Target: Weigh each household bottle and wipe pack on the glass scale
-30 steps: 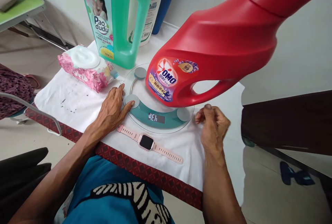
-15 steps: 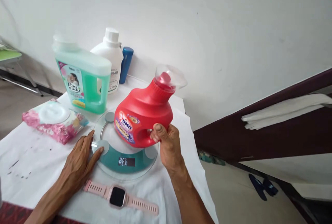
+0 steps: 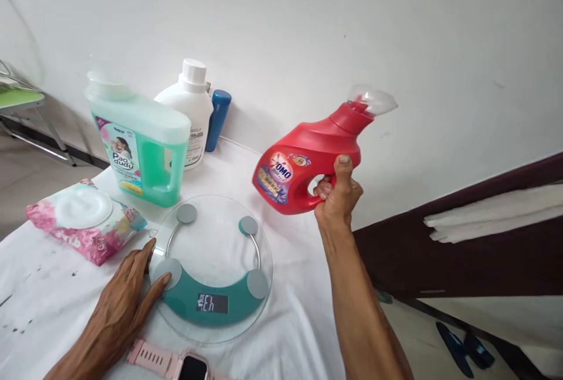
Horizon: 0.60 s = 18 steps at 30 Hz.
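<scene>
My right hand (image 3: pixel 336 195) grips the handle of a red detergent bottle (image 3: pixel 308 163) and holds it tilted in the air, right of a round glass scale (image 3: pixel 211 268). The bottle has a clear cap pointing up and to the right. My left hand (image 3: pixel 125 301) lies flat on the white cloth with its fingers spread, fingertips touching the scale's left rim. The scale's display shows digits and its glass top is bare.
A green detergent jug (image 3: pixel 141 142), a white bottle (image 3: pixel 189 110) and a blue bottle (image 3: pixel 217 119) stand behind the scale by the wall. A pink wipes pack (image 3: pixel 83 219) lies at left. A pink smartwatch (image 3: pixel 176 362) lies at the near edge. A dark bench (image 3: pixel 461 251) stands at right.
My right hand took hold of the red bottle and lifted it off the scale, up and to the right. My left hand stayed at the scale's rim.
</scene>
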{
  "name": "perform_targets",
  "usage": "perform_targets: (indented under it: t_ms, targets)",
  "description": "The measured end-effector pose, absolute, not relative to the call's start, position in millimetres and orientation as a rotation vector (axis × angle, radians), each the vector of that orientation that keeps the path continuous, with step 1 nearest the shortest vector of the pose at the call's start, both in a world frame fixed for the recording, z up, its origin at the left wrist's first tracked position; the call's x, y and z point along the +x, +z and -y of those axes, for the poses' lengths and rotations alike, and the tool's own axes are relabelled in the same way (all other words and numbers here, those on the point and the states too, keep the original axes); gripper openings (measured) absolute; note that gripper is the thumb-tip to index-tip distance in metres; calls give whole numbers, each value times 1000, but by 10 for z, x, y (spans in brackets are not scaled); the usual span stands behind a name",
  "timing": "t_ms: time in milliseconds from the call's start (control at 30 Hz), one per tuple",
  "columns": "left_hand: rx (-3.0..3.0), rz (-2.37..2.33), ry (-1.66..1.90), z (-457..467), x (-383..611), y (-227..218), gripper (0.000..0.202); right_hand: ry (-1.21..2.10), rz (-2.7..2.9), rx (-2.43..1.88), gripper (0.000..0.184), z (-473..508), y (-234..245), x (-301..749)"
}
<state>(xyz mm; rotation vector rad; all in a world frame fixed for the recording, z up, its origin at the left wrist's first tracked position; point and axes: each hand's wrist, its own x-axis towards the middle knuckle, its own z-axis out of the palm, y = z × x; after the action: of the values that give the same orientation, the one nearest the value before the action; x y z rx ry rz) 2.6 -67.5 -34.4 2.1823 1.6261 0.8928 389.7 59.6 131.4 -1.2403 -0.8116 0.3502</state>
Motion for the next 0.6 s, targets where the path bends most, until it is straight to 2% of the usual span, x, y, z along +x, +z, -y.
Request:
perform_targets:
  t_ms: [133,300,467,600]
  targets:
    - [2181,-1652,1005,696,94,-330,56,170,863,-1312,72,-1160,1143,4380]
    - [2190,-1683,1068,690,108,-365,57,168,795,-1362,71,-1596,970,4856]
    - [2092,-1693,987,732,104,-310,59,180,614,-1425,62,-1708,756,5120]
    - [2038,-1671,925,758,118,-248,60,196,594,-1406,64,-1760,579,5267]
